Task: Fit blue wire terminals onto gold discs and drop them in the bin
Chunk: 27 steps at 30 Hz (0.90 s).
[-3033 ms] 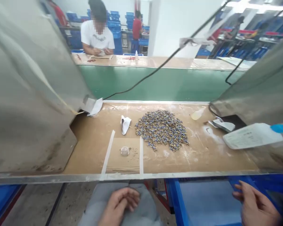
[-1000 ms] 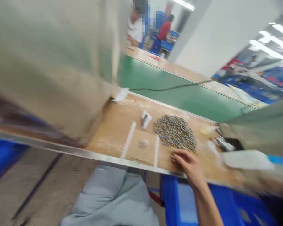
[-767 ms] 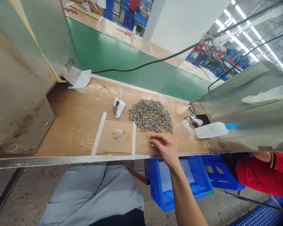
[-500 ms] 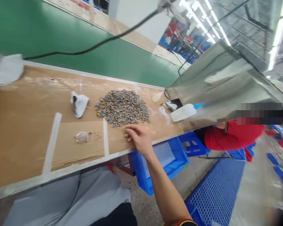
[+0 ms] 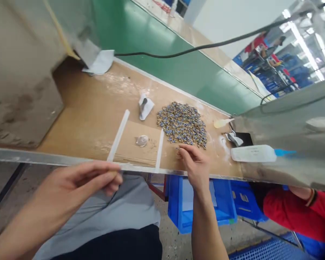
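A heap of tiny blue and brass-coloured parts lies on the brown worktop. At the heap's near edge is my right hand, thumb and forefinger pinched on one tiny part whose tip just shows. My left hand hangs over the front edge of the worktop, thumb pressed to the fingers; whatever they hold, if anything, is too small to make out. Between the hands lies a cardboard sheet with white tape strips at its sides, bearing a small clear round item.
A white scrap with a dark piece lies behind the cardboard. On the right are a white bottle with a blue tip, a yellowish nozzle piece and a metal panel. Below hangs a blue bin. A co-worker's red sleeve shows.
The view has swung left, so things appear farther right. My left hand has come into view at lower left. My right hand stays beside the heap, now with a tiny part showing at its fingertips.
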Tool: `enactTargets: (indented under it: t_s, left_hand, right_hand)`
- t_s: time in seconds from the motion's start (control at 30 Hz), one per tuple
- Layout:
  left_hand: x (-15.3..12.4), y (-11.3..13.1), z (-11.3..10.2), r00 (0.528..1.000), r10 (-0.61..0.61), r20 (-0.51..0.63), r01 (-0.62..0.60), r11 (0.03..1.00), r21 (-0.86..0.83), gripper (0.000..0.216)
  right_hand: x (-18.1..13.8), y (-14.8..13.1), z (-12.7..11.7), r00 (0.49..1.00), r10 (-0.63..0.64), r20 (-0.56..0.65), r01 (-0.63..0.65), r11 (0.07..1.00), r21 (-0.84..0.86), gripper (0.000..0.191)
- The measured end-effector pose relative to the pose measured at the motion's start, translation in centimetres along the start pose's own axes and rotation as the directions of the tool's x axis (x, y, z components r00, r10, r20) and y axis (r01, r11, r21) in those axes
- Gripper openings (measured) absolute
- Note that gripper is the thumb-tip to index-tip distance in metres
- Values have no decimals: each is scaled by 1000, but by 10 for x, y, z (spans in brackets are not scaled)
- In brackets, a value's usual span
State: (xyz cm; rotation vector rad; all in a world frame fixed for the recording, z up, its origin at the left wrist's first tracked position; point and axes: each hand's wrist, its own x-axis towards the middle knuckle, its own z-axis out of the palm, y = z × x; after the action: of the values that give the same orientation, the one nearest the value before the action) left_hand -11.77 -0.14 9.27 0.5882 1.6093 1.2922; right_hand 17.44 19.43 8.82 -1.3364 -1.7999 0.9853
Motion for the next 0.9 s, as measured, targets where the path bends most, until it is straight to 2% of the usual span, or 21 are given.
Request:
enactTargets:
  t_s: [0.07, 0.2, 0.37, 0.5, 0.57, 0.7, 0.9]
  left_hand:
    - [17, -4, 2, 996, 30, 87, -26, 999, -43, 48]
    - [38, 0, 5, 991, 126, 54, -122, 990, -67, 44]
    - [36, -8, 2, 982, 176, 67, -174, 984, -30, 29]
    - [33, -15, 2, 973, 225, 56, -225, 974, 0, 28]
    - [33, -16, 1, 972, 228, 63, -227, 974, -22, 29]
    - [34, -15, 0, 970, 228, 86, -222, 972, -76, 26]
    - [36, -13, -1, 964, 249, 91, -243, 967, -70, 25]
  right_hand:
    - [-3, -4, 6, 999, 52, -5, -51, 994, 101, 25]
    - [-10, -22, 22, 999, 21, 35, -26, 986, 163, 24]
    - [-9, -51, 47, 981, -187, 43, 184, 981, 59, 16]
    - [-1, -65, 64, 912, -407, 51, 410, 903, -131, 14]
    - [3, -68, 70, 876, -477, 75, 482, 853, -200, 15]
    - [8, -72, 79, 844, -520, 135, 537, 807, -245, 16]
    - [8, -74, 83, 843, -515, 156, 538, 799, -268, 15]
